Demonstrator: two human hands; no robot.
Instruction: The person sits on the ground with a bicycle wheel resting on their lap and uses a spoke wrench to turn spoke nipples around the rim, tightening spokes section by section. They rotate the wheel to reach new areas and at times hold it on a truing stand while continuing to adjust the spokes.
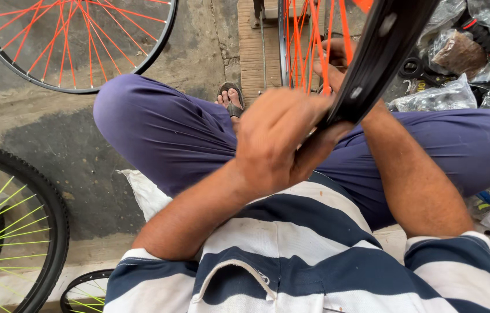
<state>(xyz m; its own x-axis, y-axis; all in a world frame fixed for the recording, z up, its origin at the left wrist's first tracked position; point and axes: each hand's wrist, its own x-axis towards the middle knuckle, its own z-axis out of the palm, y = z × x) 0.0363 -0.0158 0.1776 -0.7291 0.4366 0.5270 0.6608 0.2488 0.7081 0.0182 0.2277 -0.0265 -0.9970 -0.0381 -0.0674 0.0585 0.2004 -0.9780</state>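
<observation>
While the person sits cross-legged, the left hand (pixel 277 139) is closed around the black rim (pixel 381 55) above the lap. Right hand (pixel 333 61), behind orange spokes (pixel 317 35), grip cannot be told.

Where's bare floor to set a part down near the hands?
The bare concrete floor lies open between the orange-spoked wheel, the green-spoked tyred wheel and the purple-trousered knee. The other side is crowded: clear plastic bags of parts. Both the left hand and right hand grip the black rim.
</observation>
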